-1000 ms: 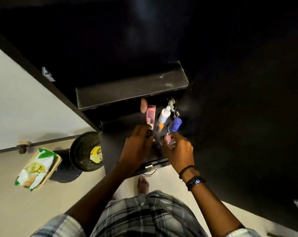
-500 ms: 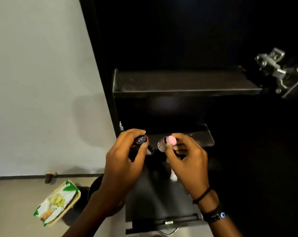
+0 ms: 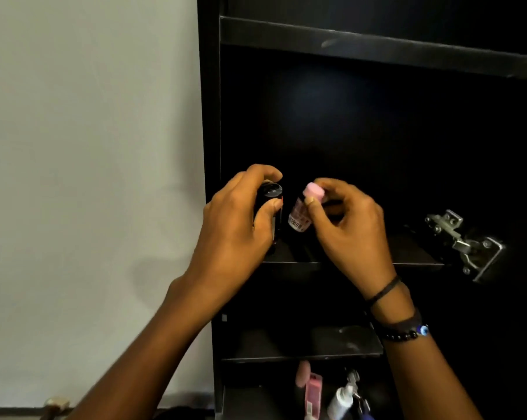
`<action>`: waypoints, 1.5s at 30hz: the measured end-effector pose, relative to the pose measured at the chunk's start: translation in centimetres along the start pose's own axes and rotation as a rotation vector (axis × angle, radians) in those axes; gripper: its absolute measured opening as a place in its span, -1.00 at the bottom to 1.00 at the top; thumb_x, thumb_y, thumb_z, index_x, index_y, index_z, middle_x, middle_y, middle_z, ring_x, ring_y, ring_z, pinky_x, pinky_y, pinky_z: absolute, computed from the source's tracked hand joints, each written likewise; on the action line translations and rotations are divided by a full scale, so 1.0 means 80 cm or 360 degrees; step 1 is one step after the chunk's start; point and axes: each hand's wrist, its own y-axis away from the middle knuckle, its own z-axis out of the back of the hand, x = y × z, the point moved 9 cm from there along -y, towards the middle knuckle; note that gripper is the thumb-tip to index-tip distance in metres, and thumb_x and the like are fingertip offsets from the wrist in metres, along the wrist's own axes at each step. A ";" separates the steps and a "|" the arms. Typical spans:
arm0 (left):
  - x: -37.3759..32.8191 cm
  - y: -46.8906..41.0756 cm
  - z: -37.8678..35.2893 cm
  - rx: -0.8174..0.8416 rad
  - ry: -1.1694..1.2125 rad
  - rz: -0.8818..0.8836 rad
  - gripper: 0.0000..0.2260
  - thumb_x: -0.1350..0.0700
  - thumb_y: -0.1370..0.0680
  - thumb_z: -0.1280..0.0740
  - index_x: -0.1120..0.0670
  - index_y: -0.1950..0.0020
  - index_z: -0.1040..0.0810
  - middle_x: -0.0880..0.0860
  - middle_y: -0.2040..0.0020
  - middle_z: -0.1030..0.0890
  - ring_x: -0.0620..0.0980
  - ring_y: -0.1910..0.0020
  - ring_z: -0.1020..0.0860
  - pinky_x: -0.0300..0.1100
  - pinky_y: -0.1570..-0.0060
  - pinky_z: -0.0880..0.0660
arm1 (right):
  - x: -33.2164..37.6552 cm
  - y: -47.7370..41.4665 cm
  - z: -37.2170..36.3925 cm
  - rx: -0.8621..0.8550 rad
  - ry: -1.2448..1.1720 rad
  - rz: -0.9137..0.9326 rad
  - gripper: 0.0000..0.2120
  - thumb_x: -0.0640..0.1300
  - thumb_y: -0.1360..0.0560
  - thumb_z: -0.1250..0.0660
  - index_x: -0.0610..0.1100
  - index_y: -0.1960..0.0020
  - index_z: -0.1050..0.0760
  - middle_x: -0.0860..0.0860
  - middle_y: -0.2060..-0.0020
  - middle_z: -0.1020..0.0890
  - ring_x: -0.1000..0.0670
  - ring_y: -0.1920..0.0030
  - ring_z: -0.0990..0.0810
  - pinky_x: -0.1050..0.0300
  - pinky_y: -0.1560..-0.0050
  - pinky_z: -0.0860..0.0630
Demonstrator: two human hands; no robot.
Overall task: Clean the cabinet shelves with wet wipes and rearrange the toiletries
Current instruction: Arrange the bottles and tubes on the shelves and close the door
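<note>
My left hand [image 3: 238, 225] grips a dark bottle with a black cap [image 3: 270, 204] and holds it upright just above the black middle shelf [image 3: 413, 262]. Beside it, my right hand [image 3: 347, 228] pinches the pink cap of a small labelled bottle [image 3: 300, 218], which hangs tilted over the same shelf. The two bottles are close together but apart. Both hands are inside the open black cabinet.
An upper shelf [image 3: 377, 50] runs across the top. A lower shelf [image 3: 301, 347] sits below, and beneath it stand a pink tube [image 3: 313, 395], a white bottle [image 3: 341, 401] and a rounded peach item [image 3: 302, 372]. A metal hinge [image 3: 459, 241] juts out at right. A pale wall fills the left.
Both hands have risen with the two bottles from the bottom shelf up to the middle shelf. The view has tilted upward, so the floor items have left the frame.
</note>
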 end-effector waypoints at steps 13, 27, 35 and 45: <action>0.046 -0.009 -0.042 -0.0118 -0.0315 0.0197 -0.59 0.24 -0.55 -0.29 0.03 -0.37 -0.32 0.06 -0.23 -0.47 0.05 -0.23 -0.46 -0.13 -0.14 -0.41 | -0.034 0.003 -0.052 0.0228 0.0045 -0.0061 -0.71 -0.12 -0.45 -0.41 -0.06 -0.16 -0.53 0.03 0.11 -0.65 0.12 0.17 -0.63 0.05 0.11 -0.61; 0.075 0.022 -0.058 -0.0171 -0.0280 0.0307 -0.43 0.32 -0.50 -0.28 0.03 -0.44 -0.15 0.08 -0.27 -0.44 0.07 -0.20 -0.49 0.06 -0.13 -0.50 | -0.044 0.015 -0.081 0.0187 -0.0248 -0.0145 -0.73 -0.16 -0.43 -0.44 -0.12 -0.13 -0.58 0.03 0.11 -0.67 0.16 0.16 -0.65 0.23 0.16 -0.62; 0.071 0.029 -0.056 -0.0212 -0.0270 0.0232 -0.48 0.29 -0.52 -0.28 0.11 -0.44 -0.20 0.10 -0.35 -0.38 0.07 -0.30 -0.41 -0.08 -0.23 -0.43 | -0.041 0.024 -0.069 0.0116 -0.0219 -0.0087 -0.65 -0.12 -0.44 -0.44 -0.13 -0.21 -0.54 0.02 -0.02 -0.63 0.17 0.05 -0.62 0.27 0.03 -0.59; 0.033 0.161 -0.110 0.0118 -0.0208 -0.0208 -0.59 0.26 -0.55 -0.25 0.18 -0.39 -0.30 0.13 -0.42 -0.34 0.02 -0.47 -0.20 -0.07 -0.44 -0.19 | -0.054 0.167 -0.026 0.0102 0.0246 0.0078 -0.54 -0.30 -0.56 -0.24 -0.19 -0.44 -0.28 -0.05 -0.47 -0.26 0.02 -0.52 -0.12 0.05 -0.50 -0.15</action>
